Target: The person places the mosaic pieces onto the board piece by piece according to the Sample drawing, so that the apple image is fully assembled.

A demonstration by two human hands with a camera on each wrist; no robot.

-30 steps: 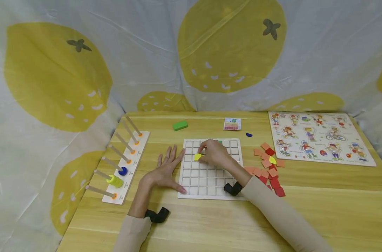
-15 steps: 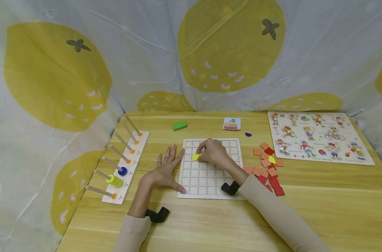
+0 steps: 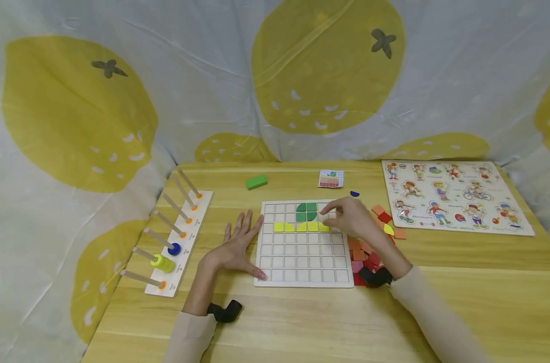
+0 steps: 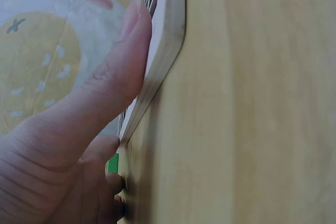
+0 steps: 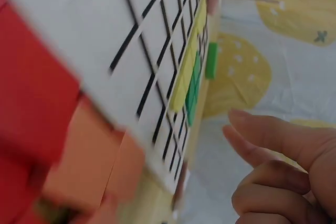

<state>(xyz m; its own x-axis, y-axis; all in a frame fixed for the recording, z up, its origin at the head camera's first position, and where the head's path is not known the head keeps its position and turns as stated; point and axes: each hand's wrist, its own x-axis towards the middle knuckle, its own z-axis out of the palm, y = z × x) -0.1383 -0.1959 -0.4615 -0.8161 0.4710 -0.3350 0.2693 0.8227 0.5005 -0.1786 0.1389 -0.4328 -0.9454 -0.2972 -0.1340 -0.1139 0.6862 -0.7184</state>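
Observation:
A white gridded board (image 3: pixel 281 263) lies on the table. Green pieces (image 3: pixel 306 212), some with rounded edges, form a cluster near its top. Below them runs a row of yellow pieces (image 3: pixel 313 227), with a gap between the left two and the rest. My left hand (image 3: pixel 233 250) spreads along the board's left edge, and its thumb (image 4: pixel 118 61) presses on the near left corner. Over the board's right side hovers my right hand (image 3: pixel 347 218). Its thumb and index finger are extended and slightly apart with nothing between them, while the other fingers curl loosely in the right wrist view.
Orange and red square tiles (image 3: pixel 358 254) are heaped right of the board, with a yellow piece (image 3: pixel 388 229) among them. A small pattern card (image 3: pixel 331 178), a green block (image 3: pixel 256 182) and a blue half-round piece (image 3: pixel 354 193) lie behind. A peg rack (image 3: pixel 166 275) stands left; a picture puzzle (image 3: pixel 456 199) lies right.
My right hand has let go of a yellow square at the row's left end and moved right, uncovering the green and other yellow pieces. My left hand stays on the board's edge.

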